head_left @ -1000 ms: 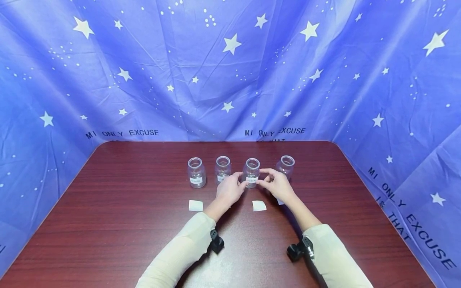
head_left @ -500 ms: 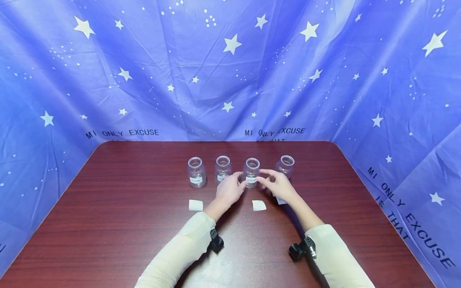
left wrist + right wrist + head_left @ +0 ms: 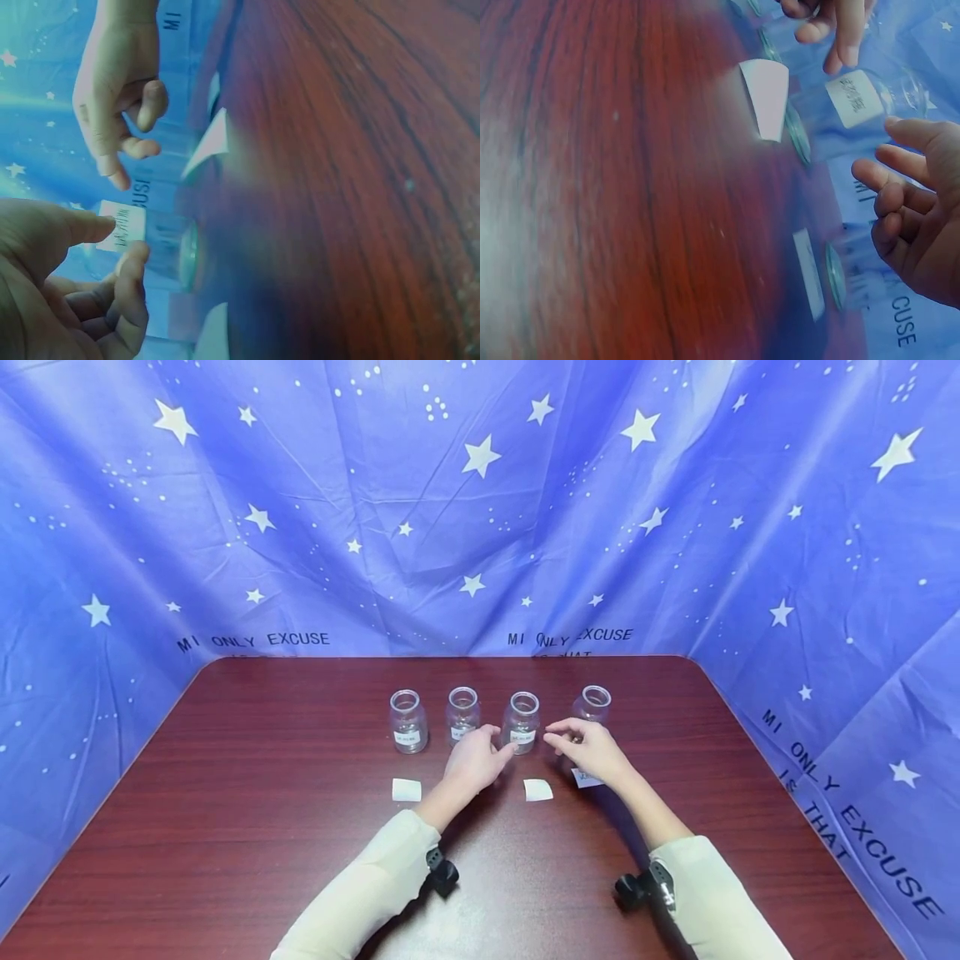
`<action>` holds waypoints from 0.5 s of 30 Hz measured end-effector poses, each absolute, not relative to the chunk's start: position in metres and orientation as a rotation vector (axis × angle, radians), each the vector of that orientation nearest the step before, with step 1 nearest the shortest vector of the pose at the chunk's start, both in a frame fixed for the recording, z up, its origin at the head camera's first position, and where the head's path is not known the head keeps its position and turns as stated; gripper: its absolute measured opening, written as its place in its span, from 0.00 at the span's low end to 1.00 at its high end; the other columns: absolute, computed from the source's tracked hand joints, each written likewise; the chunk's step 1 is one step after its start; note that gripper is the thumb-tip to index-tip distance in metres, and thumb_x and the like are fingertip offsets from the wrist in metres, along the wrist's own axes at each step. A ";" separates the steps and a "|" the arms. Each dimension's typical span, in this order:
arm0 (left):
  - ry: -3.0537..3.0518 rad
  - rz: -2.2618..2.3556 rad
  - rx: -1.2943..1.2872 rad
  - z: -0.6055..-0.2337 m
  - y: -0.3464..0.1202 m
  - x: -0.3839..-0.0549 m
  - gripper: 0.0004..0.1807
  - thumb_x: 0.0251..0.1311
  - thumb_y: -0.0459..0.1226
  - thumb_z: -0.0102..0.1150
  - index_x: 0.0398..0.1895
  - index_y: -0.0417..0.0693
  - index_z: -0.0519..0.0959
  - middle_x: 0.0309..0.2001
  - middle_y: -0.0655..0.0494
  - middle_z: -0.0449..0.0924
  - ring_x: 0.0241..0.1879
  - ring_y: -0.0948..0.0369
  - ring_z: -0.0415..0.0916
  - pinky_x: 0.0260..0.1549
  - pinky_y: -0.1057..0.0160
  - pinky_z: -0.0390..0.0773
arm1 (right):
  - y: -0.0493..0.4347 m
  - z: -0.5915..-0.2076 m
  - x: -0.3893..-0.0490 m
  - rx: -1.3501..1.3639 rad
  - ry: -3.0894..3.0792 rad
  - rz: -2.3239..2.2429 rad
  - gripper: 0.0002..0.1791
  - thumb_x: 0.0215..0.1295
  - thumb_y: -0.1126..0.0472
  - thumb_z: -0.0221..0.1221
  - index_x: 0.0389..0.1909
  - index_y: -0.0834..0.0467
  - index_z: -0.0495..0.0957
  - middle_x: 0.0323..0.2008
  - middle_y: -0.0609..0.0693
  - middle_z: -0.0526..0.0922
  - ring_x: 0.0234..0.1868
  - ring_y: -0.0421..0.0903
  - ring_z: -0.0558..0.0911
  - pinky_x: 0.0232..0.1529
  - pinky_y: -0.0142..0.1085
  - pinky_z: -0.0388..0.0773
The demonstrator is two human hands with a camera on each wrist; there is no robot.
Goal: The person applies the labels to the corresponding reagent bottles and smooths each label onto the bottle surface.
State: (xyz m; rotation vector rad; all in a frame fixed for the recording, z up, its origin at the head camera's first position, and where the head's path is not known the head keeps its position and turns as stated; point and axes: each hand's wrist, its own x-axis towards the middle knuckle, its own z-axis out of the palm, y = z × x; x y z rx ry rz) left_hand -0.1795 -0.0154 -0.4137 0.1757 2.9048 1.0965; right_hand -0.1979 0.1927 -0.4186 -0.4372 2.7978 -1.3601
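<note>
Beside the third clear glass jar (image 3: 524,714) from the left, my left hand (image 3: 474,764) holds its lower left side between thumb and fingers. On that jar's front is a small white label (image 3: 854,99) with dark writing. My right hand (image 3: 596,753) stands just right of the jar, a narrow gap between them, thumb and index finger apart and the other fingers loosely curled. Behind the right hand is another glass jar (image 3: 596,697), its lower part hidden. A white slip (image 3: 585,778) with writing lies on the table under the right hand.
Two more labelled glass jars, one (image 3: 407,718) at the far left and one (image 3: 463,706) beside it, complete the row. White paper pieces lie in front, one on the left (image 3: 407,790) and one in the middle (image 3: 537,790). A blue starry curtain (image 3: 420,510) hangs behind the brown table (image 3: 225,827).
My right hand has let go of the third jar and its label and drawn back a little to the right. The left hand has stayed at the jar.
</note>
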 end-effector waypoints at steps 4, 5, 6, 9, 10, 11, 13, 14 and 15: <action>2.869 1.106 0.229 -0.408 -0.014 -0.174 0.20 0.58 0.49 0.59 0.46 0.45 0.78 0.24 0.61 0.79 0.25 0.66 0.76 0.33 0.63 0.76 | 0.205 -0.417 -0.194 -0.451 2.801 -1.293 0.17 0.60 0.54 0.61 0.43 0.62 0.80 0.25 0.52 0.83 0.23 0.45 0.77 0.20 0.30 0.71; 2.866 1.100 0.253 -0.406 -0.013 -0.172 0.18 0.57 0.49 0.59 0.44 0.46 0.79 0.24 0.61 0.79 0.26 0.67 0.75 0.32 0.64 0.75 | 0.209 -0.417 -0.193 -0.447 2.801 -1.267 0.17 0.60 0.54 0.61 0.43 0.62 0.81 0.25 0.52 0.82 0.22 0.43 0.76 0.20 0.30 0.71; 2.858 1.101 0.284 -0.405 -0.012 -0.171 0.17 0.57 0.48 0.60 0.41 0.47 0.80 0.24 0.61 0.79 0.27 0.67 0.75 0.31 0.65 0.75 | 0.212 -0.417 -0.193 -0.444 2.802 -1.240 0.16 0.60 0.53 0.61 0.43 0.61 0.81 0.25 0.50 0.82 0.22 0.41 0.75 0.21 0.30 0.71; 2.835 1.093 0.382 -0.403 -0.005 -0.168 0.14 0.56 0.47 0.61 0.38 0.49 0.81 0.24 0.62 0.79 0.26 0.67 0.74 0.28 0.68 0.73 | 0.221 -0.417 -0.190 -0.434 2.807 -1.172 0.15 0.59 0.53 0.62 0.42 0.59 0.82 0.27 0.48 0.82 0.24 0.38 0.75 0.25 0.30 0.73; 2.828 1.087 0.415 -0.403 -0.002 -0.167 0.13 0.56 0.47 0.61 0.38 0.49 0.81 0.24 0.62 0.79 0.26 0.68 0.73 0.28 0.68 0.72 | 0.224 -0.417 -0.190 -0.443 2.811 -1.151 0.15 0.59 0.53 0.62 0.42 0.59 0.82 0.28 0.48 0.82 0.25 0.38 0.75 0.26 0.30 0.73; 2.821 1.083 0.444 -0.402 0.001 -0.166 0.12 0.56 0.47 0.61 0.37 0.50 0.81 0.24 0.62 0.79 0.26 0.68 0.73 0.28 0.69 0.71 | 0.227 -0.418 -0.189 -0.456 2.818 -1.128 0.15 0.59 0.53 0.62 0.42 0.59 0.82 0.28 0.48 0.82 0.26 0.37 0.75 0.27 0.30 0.72; 2.810 1.071 0.500 -0.402 0.008 -0.165 0.12 0.55 0.46 0.62 0.37 0.50 0.81 0.26 0.62 0.80 0.26 0.68 0.73 0.29 0.70 0.71 | 0.233 -0.418 -0.189 -0.463 2.820 -1.106 0.15 0.58 0.55 0.63 0.41 0.60 0.82 0.28 0.48 0.82 0.26 0.36 0.75 0.28 0.29 0.71; 2.809 1.055 0.531 -0.402 0.011 -0.165 0.12 0.55 0.46 0.62 0.38 0.50 0.81 0.27 0.62 0.80 0.27 0.68 0.73 0.29 0.71 0.71 | 0.235 -0.419 -0.188 -0.460 2.813 -1.104 0.15 0.57 0.55 0.63 0.41 0.60 0.81 0.27 0.48 0.82 0.25 0.36 0.75 0.27 0.29 0.71; 2.808 1.044 0.558 -0.402 0.015 -0.164 0.12 0.55 0.45 0.62 0.38 0.50 0.81 0.28 0.62 0.80 0.29 0.68 0.74 0.30 0.71 0.72 | 0.238 -0.420 -0.188 -0.464 2.802 -1.102 0.14 0.57 0.56 0.63 0.41 0.61 0.81 0.27 0.48 0.81 0.24 0.37 0.75 0.26 0.30 0.71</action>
